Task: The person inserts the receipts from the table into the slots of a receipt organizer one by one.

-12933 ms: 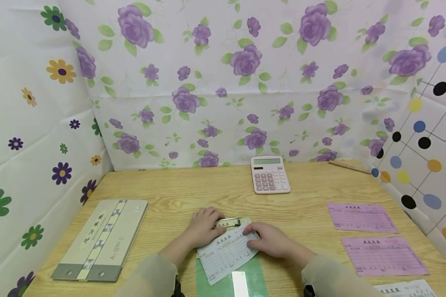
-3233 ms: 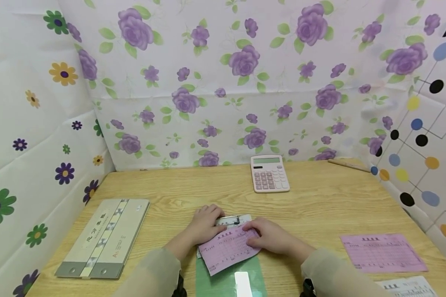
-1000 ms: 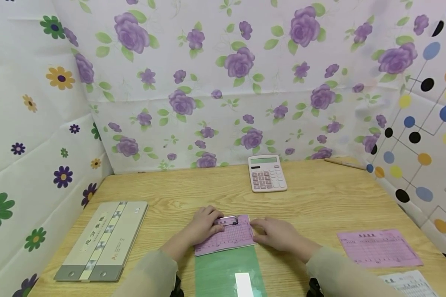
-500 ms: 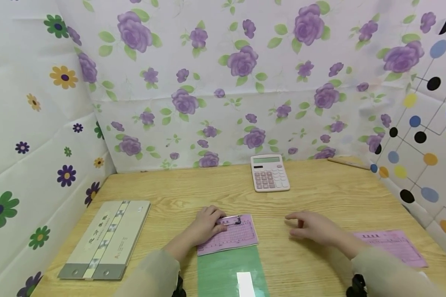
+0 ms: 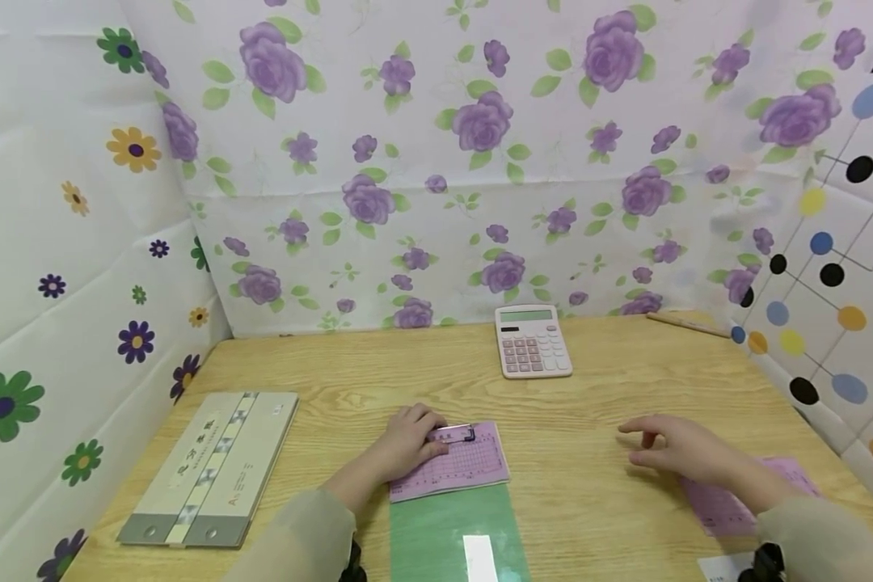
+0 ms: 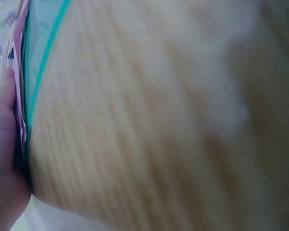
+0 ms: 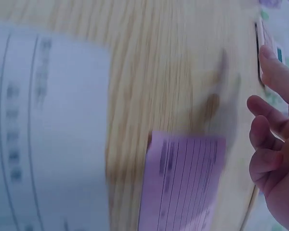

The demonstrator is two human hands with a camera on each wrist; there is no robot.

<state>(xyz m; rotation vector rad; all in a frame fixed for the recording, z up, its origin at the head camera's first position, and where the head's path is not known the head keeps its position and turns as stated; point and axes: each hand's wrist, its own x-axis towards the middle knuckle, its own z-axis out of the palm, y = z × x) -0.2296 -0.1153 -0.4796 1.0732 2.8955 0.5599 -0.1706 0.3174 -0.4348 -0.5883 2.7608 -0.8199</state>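
Note:
A green clipboard (image 5: 451, 525) lies at the front middle of the table, a stack of forms with a pink form (image 5: 473, 461) on top held under its metal clip (image 5: 457, 433). My left hand (image 5: 406, 446) holds the clipboard's top left by the clip, thumb over the paper; its other fingertips are hidden. In the left wrist view, the thumb lies against the stack's edge. My right hand (image 5: 687, 449) hovers over the right side with loosely bent fingers and nothing in them. Below it lie another pink form (image 5: 720, 509), partly covered by the forearm, and a white form (image 5: 723, 566).
A beige paper folder (image 5: 211, 469) lies at the left. Toward the back stand a pink calculator (image 5: 533, 341) and, at the far right, a thin wooden stick-like object (image 5: 687, 325). Patterned cloth (image 5: 436, 242) walls in the table's back and sides.
A white form lay uppermost on the clipboard earlier; the upper right pink form has since gone under the clip. My right hand let it go and moved right, over the other pink form.

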